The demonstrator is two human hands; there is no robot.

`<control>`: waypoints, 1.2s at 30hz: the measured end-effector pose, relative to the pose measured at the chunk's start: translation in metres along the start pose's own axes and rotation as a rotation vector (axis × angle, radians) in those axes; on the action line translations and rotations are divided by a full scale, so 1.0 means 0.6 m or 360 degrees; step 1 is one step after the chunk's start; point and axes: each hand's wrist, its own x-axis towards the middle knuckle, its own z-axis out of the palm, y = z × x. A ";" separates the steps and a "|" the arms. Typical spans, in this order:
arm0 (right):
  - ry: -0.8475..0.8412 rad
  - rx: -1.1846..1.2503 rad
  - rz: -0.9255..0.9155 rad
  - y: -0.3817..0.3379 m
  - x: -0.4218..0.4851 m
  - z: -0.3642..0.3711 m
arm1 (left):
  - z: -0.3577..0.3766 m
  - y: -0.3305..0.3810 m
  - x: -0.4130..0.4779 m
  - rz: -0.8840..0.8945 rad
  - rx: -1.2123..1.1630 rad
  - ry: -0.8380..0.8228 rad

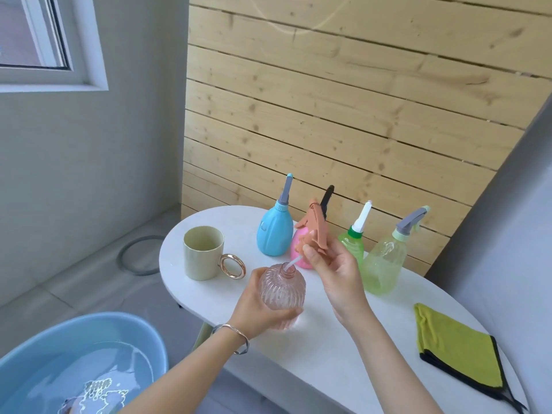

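Midway — pink ribbed bottle (282, 291) gripped in the left hand (254, 306) at the near left edge of the table (343, 354), orange spray head (316, 231) pinched in the right hand (331, 270), dip tube (291, 262) barely inside the neck — collar unseated.

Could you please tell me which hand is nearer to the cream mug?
Left. The left hand, gripping the pink bottle, sits just right of the mug; the right hand, holding the orange spray head, is farther right, beyond the bottle.
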 end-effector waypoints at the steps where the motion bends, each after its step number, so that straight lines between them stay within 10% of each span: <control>1: -0.0028 -0.0034 0.0064 0.012 0.002 -0.004 | 0.000 0.000 0.000 -0.0003 0.0004 -0.0002; 18: -0.0544 -0.0725 0.0290 0.043 0.029 -0.028 | -0.002 0.004 0.000 -0.0003 0.0047 -0.0031; 30: 0.0325 -0.0771 0.0059 0.073 -0.013 0.027 | 0.000 0.035 -0.011 0.0439 -0.0002 0.0094; 36: 0.0247 -0.0771 0.0236 0.073 -0.009 0.022 | 0.002 0.048 0.008 0.0407 -0.0127 0.0267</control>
